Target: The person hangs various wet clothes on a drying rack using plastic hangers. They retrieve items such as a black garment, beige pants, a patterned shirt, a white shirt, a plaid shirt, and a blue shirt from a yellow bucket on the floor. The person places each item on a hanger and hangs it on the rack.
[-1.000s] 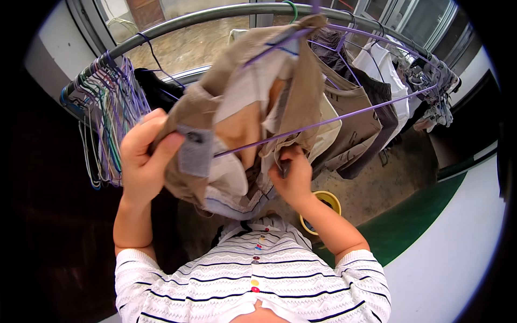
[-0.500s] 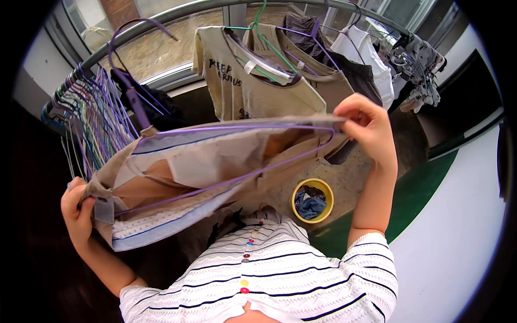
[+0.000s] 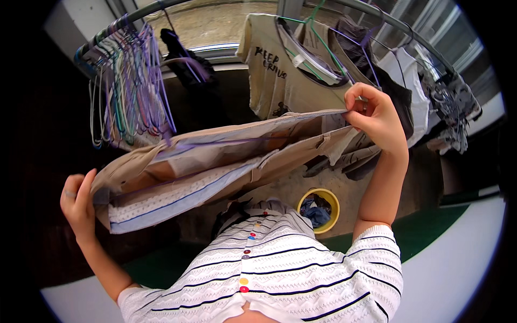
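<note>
Between my hands a pair of tan pants [image 3: 293, 156] is stretched wide at the waist, its pale striped and dotted lining showing. My left hand [image 3: 78, 207] pinches the left end of the waistband. At the other end, my right hand [image 3: 377, 116] grips the waistband between thumb and fingers, higher than the left. Inside the opening lies a purple hanger [image 3: 188, 145], partly covered by the cloth. Its hook is blurred and hard to follow against the dark background.
A metal rail [image 3: 145, 11] arcs across the far side. It carries many bare hangers [image 3: 129, 86] at left, a black garment [image 3: 183, 59], a tan T-shirt [image 3: 269, 70], a white top [image 3: 406, 75] and grey clip hangers [image 3: 458, 107]. A yellow bucket [image 3: 335, 212] holding clothes stands on the floor.
The waistband has narrowed and the hanger sits deeper in it, its hook less plain. My right hand has risen slightly. The rail and its clothes appear farther right in the view.
</note>
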`<state>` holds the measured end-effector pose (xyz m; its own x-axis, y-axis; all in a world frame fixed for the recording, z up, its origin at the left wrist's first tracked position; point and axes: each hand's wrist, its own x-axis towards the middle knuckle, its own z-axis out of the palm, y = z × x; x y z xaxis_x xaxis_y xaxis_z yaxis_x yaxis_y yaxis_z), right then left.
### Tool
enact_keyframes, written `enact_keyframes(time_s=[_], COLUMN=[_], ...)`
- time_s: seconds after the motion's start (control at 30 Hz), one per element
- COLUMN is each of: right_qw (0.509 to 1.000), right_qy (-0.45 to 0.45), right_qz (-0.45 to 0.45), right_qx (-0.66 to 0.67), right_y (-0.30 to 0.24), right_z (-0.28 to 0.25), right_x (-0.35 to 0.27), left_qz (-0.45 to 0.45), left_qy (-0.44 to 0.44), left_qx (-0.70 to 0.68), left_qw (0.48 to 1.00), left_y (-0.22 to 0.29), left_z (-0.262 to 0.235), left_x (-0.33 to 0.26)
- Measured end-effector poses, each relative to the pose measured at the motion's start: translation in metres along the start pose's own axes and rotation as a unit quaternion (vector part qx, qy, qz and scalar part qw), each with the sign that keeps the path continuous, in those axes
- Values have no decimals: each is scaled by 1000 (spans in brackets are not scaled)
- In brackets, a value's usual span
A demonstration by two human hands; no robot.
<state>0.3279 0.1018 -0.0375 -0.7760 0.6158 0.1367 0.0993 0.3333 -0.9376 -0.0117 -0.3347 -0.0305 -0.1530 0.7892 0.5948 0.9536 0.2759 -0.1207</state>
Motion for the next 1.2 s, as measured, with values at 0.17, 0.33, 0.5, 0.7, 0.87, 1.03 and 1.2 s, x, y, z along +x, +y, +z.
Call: enact_keyframes(time_s=[0.17,0.33,0.5,0.7,0.87,1.03,1.2], right_qw=[941,948,972,911,943,919,943], right_qy=[-273,-227,-170,-346,-34,162,193], right_qz=[-101,-203,-48,8,-257,-358,-258], right_qx=[-173,-87,153,224,208,36,-79], right_y=[7,31,48,52,22,-6,11], right_z=[12,62,158,192,144,67,6], right_x=[1,29,102,136,110,47,22], left_qz=[-153,-238,-285,-367,-461,-487,-441], left_qy=[-95,-189,-365,-383,-251,-152,-88], left_qx=[-15,-198,-310,-352,-407,-459,-460], left_qw=[984,932,830,771,748,728,766], left_y=[63,131,172,190,186,170,143], left_z=[-1,-16,-18,-21,-33,-57,-73], left_x=[23,50,49,44,49,84,129])
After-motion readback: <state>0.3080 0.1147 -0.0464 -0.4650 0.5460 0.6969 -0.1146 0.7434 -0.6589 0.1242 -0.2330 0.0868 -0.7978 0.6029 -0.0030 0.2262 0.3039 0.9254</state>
